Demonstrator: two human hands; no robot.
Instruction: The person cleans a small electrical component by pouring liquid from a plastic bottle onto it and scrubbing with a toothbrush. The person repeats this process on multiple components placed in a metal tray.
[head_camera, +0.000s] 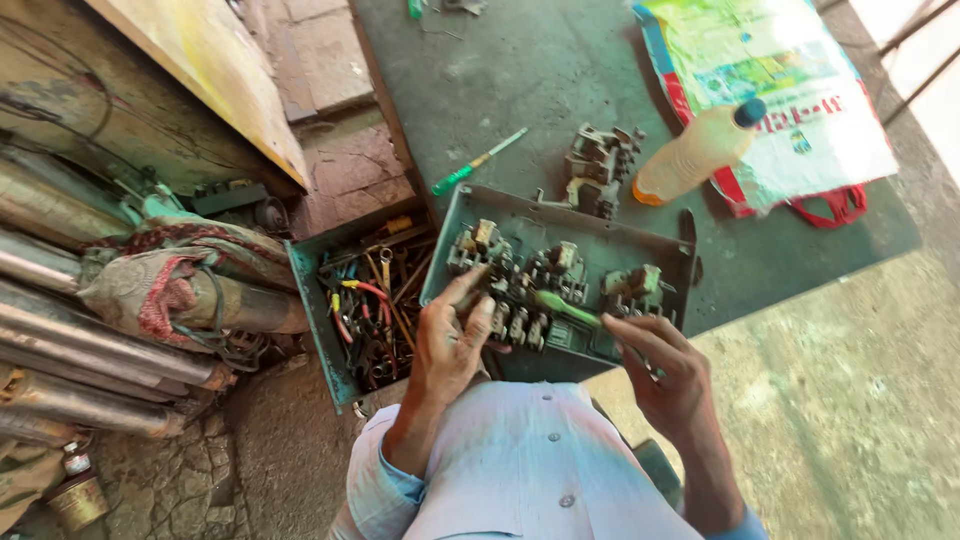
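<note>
Head view. My left hand (447, 345) rests on the near-left part of the open metal switch box (520, 212), its fingers (462, 288) spread and laid on the grey switch blocks (520, 285) inside; they pinch nothing. My right hand (668, 375) holds a green-handled screwdriver (566, 308), thumb and forefinger pressed together on the handle end, the tool pointing left from those fingertips toward the blocks just beyond my left fingertips. Left of my left hand, touching the box's side, lies a tool tray (308, 290) filled with pliers and wires. Beyond my fingers, past the box's far rim, lie a second green screwdriver (476, 162) and a loose switch assembly (600, 165). Farther beyond my right fingers, a plastic bottle (692, 155) lies tilted against a printed sack (790, 95). Pipes (90, 330) lie well to the left.
</note>
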